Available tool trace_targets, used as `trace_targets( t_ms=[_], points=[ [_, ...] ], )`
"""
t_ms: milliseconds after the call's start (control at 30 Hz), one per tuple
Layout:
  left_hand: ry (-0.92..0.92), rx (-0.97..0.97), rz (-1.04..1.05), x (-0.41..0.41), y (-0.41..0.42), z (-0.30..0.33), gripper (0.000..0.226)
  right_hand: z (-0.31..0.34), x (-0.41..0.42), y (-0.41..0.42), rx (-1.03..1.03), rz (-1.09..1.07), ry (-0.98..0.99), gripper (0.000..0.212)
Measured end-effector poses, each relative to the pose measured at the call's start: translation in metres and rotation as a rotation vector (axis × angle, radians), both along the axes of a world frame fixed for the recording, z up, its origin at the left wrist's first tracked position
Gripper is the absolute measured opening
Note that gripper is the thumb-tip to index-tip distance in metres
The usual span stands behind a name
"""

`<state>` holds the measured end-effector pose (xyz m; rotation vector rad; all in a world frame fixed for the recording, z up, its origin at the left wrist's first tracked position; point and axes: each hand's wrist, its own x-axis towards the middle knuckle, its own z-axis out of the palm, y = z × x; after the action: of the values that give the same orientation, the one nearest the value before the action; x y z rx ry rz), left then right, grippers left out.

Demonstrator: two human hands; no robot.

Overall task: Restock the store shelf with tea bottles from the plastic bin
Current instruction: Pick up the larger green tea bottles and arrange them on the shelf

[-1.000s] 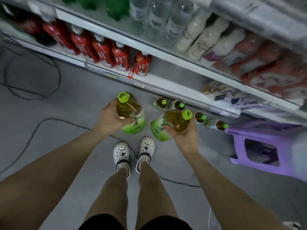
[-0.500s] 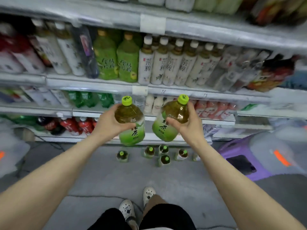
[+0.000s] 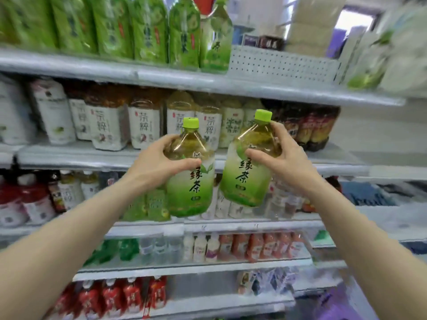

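I hold two large green tea bottles with lime caps in front of the store shelf [image 3: 208, 86]. My left hand [image 3: 157, 162] grips the shoulder of the left tea bottle [image 3: 191, 181], which stands upright. My right hand [image 3: 279, 155] grips the shoulder of the right tea bottle [image 3: 247, 174], which leans a little to the right. Both bottles hang level with the second shelf row. On the top shelf a row of matching green bottles [image 3: 182, 31] ends at a bare gap [image 3: 277, 63] to its right. The plastic bin is out of view.
White-labelled tea bottles [image 3: 143, 125] fill the second row behind my hands, with dark bottles [image 3: 312, 128] to their right. Lower shelves carry water, milk drinks and red bottles [image 3: 115, 294]. A purple stool [image 3: 335, 308] shows at the bottom right.
My view has swung up from the floor to the upper shelves. Both hands have risen with their bottles, from knee height to the level of the second shelf row.
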<state>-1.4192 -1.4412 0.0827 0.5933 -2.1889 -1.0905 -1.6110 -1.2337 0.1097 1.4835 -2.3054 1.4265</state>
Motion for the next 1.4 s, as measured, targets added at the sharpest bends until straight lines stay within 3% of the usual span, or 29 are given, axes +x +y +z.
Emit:
trace_targets(
  t_ms=[200, 333, 600, 1000, 1133, 1233, 1400],
  points=[
    [0.190, -0.011, -0.010, -0.048, -0.005, 0.096, 0.093, 0.109, -0.051, -0.001, -0.072, 0.048, 0.108, 0.069],
    [0.295, -0.041, 0.028, -0.076, -0.010, 0.147, 0.114, 0.170, -0.084, -0.013, -0.162, 0.089, 0.119, 0.067],
    [0.403, -0.059, 0.131, -0.127, -0.035, 0.207, 0.115, 0.240, -0.165, -0.074, -0.273, 0.142, 0.094, 0.063],
    [0.464, -0.023, 0.179, -0.176, -0.069, 0.228, 0.117, 0.232, -0.249, -0.171, -0.135, 0.159, 0.009, 0.084],
    [0.482, -0.007, 0.162, -0.181, -0.072, 0.230, 0.124, 0.224, -0.252, -0.169, -0.104, 0.096, 0.164, 0.081],
    [0.493, 0.012, 0.152, -0.184, -0.073, 0.233, 0.125, 0.205, -0.249, -0.168, -0.096, 0.011, 0.327, 0.106],
    [0.488, 0.034, 0.144, -0.188, -0.076, 0.237, 0.121, 0.193, -0.255, -0.181, -0.113, -0.065, 0.363, 0.113]
  ],
)
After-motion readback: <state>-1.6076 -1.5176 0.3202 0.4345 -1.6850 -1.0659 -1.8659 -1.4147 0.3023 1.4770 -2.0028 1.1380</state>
